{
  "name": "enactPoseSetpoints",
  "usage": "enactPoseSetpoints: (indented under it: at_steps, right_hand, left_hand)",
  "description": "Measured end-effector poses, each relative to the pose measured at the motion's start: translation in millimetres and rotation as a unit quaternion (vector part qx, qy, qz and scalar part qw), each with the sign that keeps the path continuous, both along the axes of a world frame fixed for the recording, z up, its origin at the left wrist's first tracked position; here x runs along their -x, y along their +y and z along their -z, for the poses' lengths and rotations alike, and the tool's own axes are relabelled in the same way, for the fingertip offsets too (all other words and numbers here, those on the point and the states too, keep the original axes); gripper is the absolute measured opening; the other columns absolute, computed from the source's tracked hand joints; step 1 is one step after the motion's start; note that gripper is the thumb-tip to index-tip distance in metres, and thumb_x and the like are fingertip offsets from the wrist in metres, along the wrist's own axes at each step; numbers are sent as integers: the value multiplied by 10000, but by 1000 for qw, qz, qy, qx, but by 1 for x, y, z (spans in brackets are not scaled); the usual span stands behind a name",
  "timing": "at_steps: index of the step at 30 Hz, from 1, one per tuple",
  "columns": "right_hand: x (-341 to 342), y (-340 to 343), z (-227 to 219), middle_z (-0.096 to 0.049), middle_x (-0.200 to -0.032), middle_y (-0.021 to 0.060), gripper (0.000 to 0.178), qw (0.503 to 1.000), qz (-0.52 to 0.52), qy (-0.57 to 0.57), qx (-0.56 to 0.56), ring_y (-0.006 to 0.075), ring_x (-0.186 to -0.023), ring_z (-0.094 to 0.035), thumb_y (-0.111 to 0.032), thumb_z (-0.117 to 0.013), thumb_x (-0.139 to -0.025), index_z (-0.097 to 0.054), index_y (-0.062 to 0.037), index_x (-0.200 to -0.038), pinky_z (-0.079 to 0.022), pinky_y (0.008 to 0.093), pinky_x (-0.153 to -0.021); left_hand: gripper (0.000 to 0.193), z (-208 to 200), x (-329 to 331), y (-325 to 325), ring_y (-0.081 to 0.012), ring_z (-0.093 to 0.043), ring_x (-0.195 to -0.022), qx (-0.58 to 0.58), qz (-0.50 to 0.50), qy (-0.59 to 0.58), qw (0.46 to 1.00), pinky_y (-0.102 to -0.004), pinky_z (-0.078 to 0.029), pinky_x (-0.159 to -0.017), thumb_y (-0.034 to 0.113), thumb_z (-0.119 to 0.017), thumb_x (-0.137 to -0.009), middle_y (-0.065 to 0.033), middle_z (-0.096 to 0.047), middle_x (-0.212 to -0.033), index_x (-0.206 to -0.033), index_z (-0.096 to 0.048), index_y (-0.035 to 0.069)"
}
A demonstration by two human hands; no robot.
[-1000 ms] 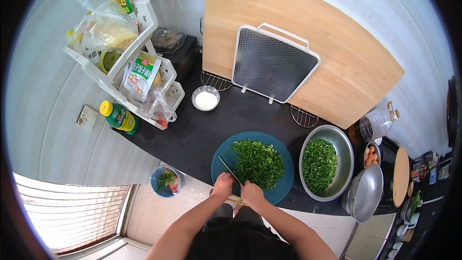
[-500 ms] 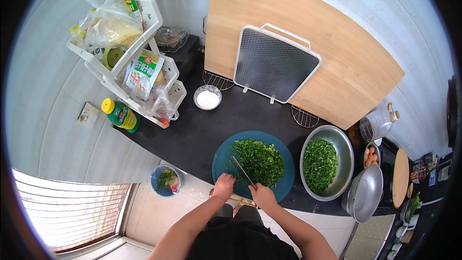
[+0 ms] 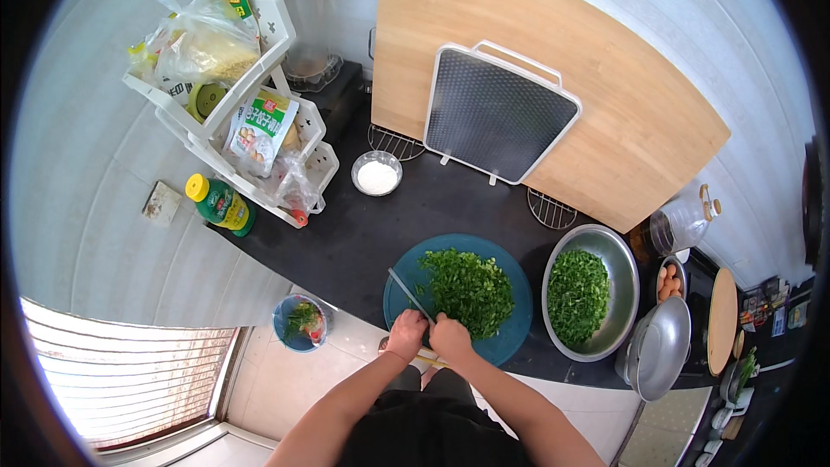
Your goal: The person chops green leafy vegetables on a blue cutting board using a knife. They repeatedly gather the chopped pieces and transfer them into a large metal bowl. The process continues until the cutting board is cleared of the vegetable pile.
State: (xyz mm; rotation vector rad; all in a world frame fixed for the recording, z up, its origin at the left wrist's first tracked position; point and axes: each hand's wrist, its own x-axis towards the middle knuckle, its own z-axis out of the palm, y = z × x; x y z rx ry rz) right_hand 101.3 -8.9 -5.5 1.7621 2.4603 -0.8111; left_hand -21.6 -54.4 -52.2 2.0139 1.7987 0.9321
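Knife (image 3: 410, 293) swung left since half a second ago: blade then lay over the left fringe of the chopped greens (image 3: 471, 294), now points toward the left edge of the round teal board (image 3: 406, 266). I see the right hand (image 3: 450, 338) closed round its handle; left hand (image 3: 407, 334) now close beside it, curled near the blade, grip I cannot tell. Board sits at the table's (image 3: 346, 242) front edge.

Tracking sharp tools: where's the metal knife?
In the head view, the metal knife is in the right hand, over the round teal board, left of chopped green leaves.
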Motion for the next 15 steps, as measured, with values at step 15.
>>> enactPoseSetpoints:
  at_steps: [15]
  right_hand:
    - [-55, -22, -29, -627, -724, 246, 351, 995, 40, 2, 88, 420, -727, -622, -327, -505, -902, -582, -6, -787, -499, 496, -664]
  left_hand:
    - [112, 7, -9, 7, -311, -553, -800, -16, -45, -76, 996, -384, -485, -705, -38, -551, -664, -107, -570, -766, -735, -585, 41]
